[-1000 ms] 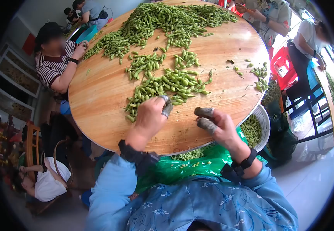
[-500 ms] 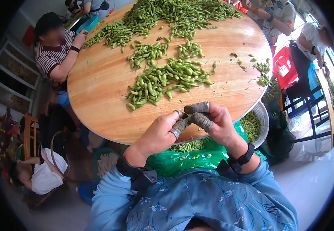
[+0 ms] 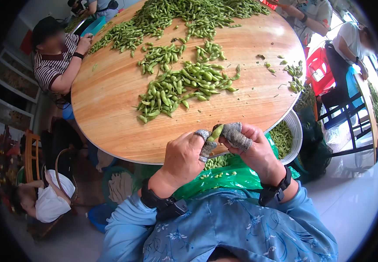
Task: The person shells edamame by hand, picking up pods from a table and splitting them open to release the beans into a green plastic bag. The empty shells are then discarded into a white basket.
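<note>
left hand [image 3: 183,153] and right hand [image 3: 258,148] meet over the near edge of the table [image 3: 110,118], both pinching one green pod [image 3: 215,132]. grey finger covers [image 3: 237,139] on the fingertips.

change: a second ago hands were apart, left at the near pile, right clear of it. half a second ago they'd joined, pod mostly hidden. now it shows clearly, tilted, lower end in the left fingers, upper part against the right. reads as pick done, this pod being worked. can't tell if it's split yet.

just below: green plastic [image 3: 250,177] between table and lap, a few loose beans [image 3: 220,175] on it. right of that, a white basket [image 3: 299,131] with green stuff inside.

farther out: near pile [image 3: 165,96] looks about the same, so one pod barely dents it. big pile [image 3: 224,15] at the far side, also unchanged. person in a striped shirt [image 3: 51,72] sits at the left edge.
</note>
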The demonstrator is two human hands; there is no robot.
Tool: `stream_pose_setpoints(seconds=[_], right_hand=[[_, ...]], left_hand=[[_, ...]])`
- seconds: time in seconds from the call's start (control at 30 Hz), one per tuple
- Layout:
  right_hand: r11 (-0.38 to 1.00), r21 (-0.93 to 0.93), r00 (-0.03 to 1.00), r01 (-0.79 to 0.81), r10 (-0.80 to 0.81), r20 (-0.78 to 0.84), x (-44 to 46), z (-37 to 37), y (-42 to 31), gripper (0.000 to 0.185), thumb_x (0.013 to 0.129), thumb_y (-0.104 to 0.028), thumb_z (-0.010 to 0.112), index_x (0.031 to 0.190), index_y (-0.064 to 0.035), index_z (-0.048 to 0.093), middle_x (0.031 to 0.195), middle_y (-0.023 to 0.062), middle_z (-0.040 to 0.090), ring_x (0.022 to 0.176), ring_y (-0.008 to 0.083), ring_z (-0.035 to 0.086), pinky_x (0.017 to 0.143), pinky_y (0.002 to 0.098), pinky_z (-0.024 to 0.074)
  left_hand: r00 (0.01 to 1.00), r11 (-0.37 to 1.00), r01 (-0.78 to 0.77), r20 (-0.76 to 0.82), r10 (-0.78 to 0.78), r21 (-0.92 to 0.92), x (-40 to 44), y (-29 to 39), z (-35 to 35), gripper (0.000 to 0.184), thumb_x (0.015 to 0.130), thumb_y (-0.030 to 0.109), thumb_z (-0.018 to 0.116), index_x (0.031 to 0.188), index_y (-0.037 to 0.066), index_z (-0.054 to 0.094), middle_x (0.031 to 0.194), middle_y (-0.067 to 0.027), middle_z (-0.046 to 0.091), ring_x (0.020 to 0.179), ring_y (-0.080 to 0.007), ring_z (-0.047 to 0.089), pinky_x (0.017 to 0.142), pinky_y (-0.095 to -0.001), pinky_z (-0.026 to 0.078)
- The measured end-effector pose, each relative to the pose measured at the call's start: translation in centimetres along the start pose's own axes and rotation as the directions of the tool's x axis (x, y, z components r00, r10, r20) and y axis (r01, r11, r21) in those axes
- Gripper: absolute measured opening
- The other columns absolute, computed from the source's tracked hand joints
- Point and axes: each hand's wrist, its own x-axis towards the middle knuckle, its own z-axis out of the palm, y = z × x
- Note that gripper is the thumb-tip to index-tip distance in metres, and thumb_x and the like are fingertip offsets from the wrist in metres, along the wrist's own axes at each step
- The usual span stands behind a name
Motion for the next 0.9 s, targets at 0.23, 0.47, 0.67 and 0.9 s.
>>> stream_pose_setpoints(seconds=[0.23, 0.47, 0.67, 0.9], right_hand=[[0.995, -0.096, 1.0, 0.025, -0.026, -0.002, -0.3, 0.3, -0.4, 0.021, 0.081, -0.019, 0.057, 0.094, -0.002, 0.057, 0.084, -0.0007, 0.057, 0.075, 0.0052, 0.05, 0.065, 0.0183, 0.0383], [0.992, -0.123, 0.999, 0.028, -0.03, -0.017, -0.3, 0.5, -0.5, 0.019, 0.082, -0.018, 0.056, 0.091, -0.0019, 0.057, 0.08, -0.0016, 0.056, 0.074, 0.005, 0.048, 0.065, 0.0189, 0.0378], [0.988, -0.122, 0.996, 0.09, -0.092, -0.005, 0.8, 0.7, 0.3, 0.013, 0.081, -0.014, 0.057, 0.086, -0.0016, 0.056, 0.077, -0.0016, 0.056, 0.073, 0.005, 0.049, 0.065, 0.0192, 0.0385], [0.974, -0.004, 0.971, 0.228, -0.227, 0.077, 2.5, -0.1, 2.7, 0.013, 0.08, -0.013, 0.057, 0.085, -0.0012, 0.055, 0.078, -0.0004, 0.057, 0.072, 0.0064, 0.05, 0.066, 0.0203, 0.04]], left_hand=[[0.996, 0.992, -0.076, 0.046, 0.072, 0.099, 0.0, 0.0, -0.2, 0.017, 0.067, 0.006, 0.06, 0.082, 0.002, 0.052, 0.067, -0.0127, 0.054, 0.059, -0.0309, 0.053, 0.05, -0.038, 0.042], [0.984, 0.974, -0.167, 0.092, 0.154, 0.156, 0.0, -0.4, -0.3, 0.023, 0.061, 0.003, 0.06, 0.083, 0.002, 0.052, 0.064, -0.0109, 0.052, 0.059, -0.0285, 0.052, 0.047, -0.0377, 0.04], [0.997, 0.996, -0.081, 0.018, 0.081, 0.033, -0.8, -1.3, 0.7, 0.017, 0.069, 0.002, 0.058, 0.084, 0.002, 0.052, 0.068, -0.0116, 0.053, 0.055, -0.0247, 0.051, 0.05, -0.0327, 0.042], [0.914, 0.635, 0.386, 0.182, -0.363, -0.669, -1.2, -1.2, 0.7, 0.009, 0.084, 0.011, 0.048, 0.083, 0.003, 0.052, 0.06, 0.0003, 0.046, 0.051, -0.0129, 0.046, 0.044, -0.0244, 0.035]])
